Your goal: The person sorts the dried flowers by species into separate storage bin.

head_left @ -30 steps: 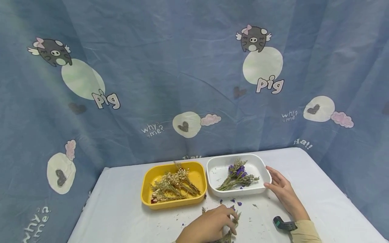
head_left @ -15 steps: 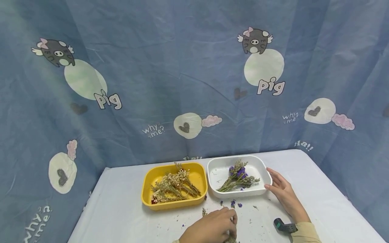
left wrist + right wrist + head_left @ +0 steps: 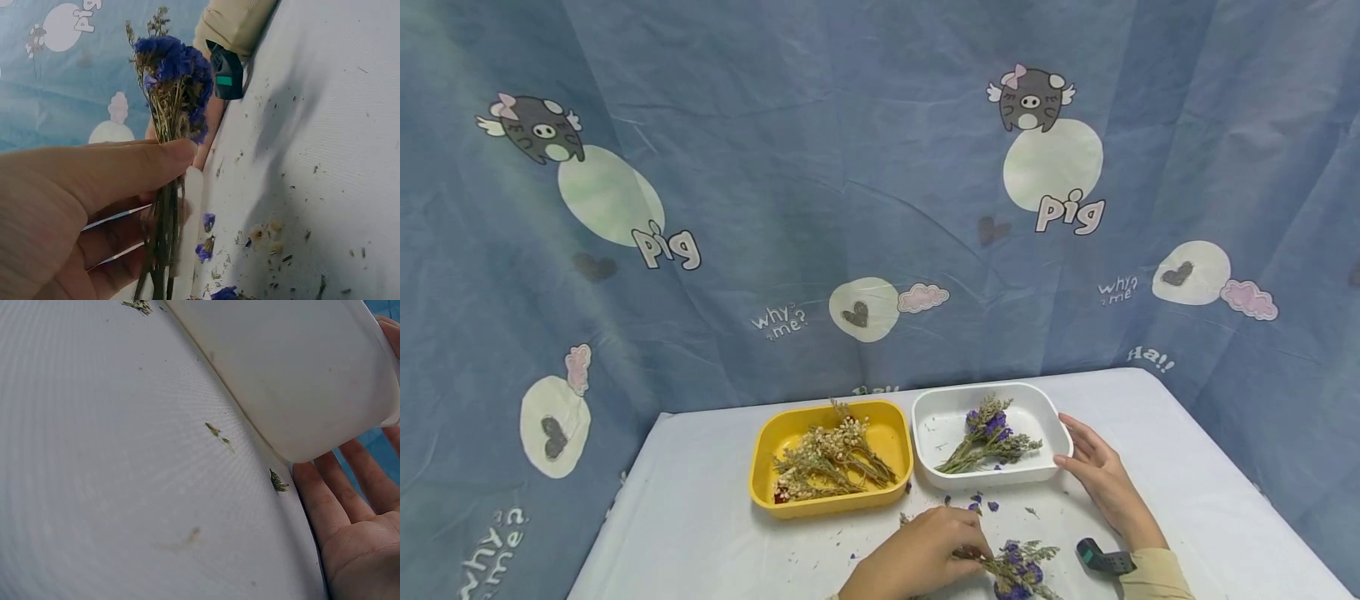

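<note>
My left hand [image 3: 917,554] pinches a bunch of dried purple flowers [image 3: 172,65] by its stems, between thumb and fingers. In the head view the blooms point right, low over the front of the table. In the left wrist view they stand above the thumb, stems hanging below. My right hand [image 3: 1101,475] rests at the right end of a white tray [image 3: 996,480], its fingers nearly straight and touching the outside. Inside that tray lies another dried bunch with purple blooms [image 3: 992,423] and green sprigs.
Left of the white tray stands a yellow tray [image 3: 835,505] with cream-coloured dried flowers [image 3: 827,450]. Loose purple petals [image 3: 992,506] and plant crumbs are scattered on the white tablecloth [image 3: 700,517]. A printed blue curtain [image 3: 880,200] hangs behind the table.
My left hand reached among the stems at the front edge, and now has the purple bunch, whose blooms have come into view at its right. My right hand keeps its place at the white tray.
</note>
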`<state>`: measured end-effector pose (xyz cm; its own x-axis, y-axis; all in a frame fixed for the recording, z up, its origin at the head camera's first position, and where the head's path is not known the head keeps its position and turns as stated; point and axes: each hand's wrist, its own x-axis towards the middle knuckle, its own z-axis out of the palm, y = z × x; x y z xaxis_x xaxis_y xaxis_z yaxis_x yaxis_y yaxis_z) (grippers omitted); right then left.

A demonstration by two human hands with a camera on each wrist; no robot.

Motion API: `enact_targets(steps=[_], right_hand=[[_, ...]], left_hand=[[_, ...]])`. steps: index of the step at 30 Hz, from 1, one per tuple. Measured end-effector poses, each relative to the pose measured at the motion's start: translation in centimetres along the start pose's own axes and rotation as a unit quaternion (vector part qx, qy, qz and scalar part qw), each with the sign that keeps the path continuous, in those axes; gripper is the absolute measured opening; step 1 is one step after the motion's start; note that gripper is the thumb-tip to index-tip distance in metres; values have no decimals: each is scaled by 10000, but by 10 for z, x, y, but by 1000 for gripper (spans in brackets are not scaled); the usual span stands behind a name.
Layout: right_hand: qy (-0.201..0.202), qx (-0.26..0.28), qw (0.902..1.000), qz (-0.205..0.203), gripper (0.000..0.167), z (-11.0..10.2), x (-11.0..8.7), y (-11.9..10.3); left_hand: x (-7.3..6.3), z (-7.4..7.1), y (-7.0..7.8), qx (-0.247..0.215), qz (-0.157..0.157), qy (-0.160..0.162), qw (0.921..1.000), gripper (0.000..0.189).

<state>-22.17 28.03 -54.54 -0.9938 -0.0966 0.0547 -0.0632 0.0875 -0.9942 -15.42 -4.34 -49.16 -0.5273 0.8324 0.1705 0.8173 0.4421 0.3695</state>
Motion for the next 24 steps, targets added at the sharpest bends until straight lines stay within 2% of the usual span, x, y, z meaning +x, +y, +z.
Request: enact_targets(steps=[2, 5, 8, 10, 13, 16, 20, 24], right_hand=[[-16, -33, 10000, 19, 75, 0, 0, 1], [6, -92, 9999, 49, 75, 0, 0, 1], [0, -120, 9999, 36, 75, 0, 0, 1], [-3, -119, 9999, 21, 75, 0, 0, 1], [-20, -142, 9999, 14, 75, -1, 1, 0], [-18, -153, 9999, 43, 75, -1, 1, -1], [6, -143, 9999, 88, 74, -1, 0, -1], [29, -180, 9998, 114, 75, -1, 0, 0]], left_hand=[[1, 0, 1, -368, -174, -48, 9992, 10], [1, 1, 1, -794, -619, -64, 9949, 7], [1, 1, 1, -980, -1007, -99, 9900, 13], [0, 1, 0, -980, -1138, -212, 9884, 13], [-1, 1, -1, -873, -1106, -470, 9889, 11], [-3, 0, 0, -837, -886, -672, 9903, 9], [-6, -2, 2, -1081, -705, -794, 9885, 13], [-7, -4, 2, -1304, -754, -906, 9844, 17]])
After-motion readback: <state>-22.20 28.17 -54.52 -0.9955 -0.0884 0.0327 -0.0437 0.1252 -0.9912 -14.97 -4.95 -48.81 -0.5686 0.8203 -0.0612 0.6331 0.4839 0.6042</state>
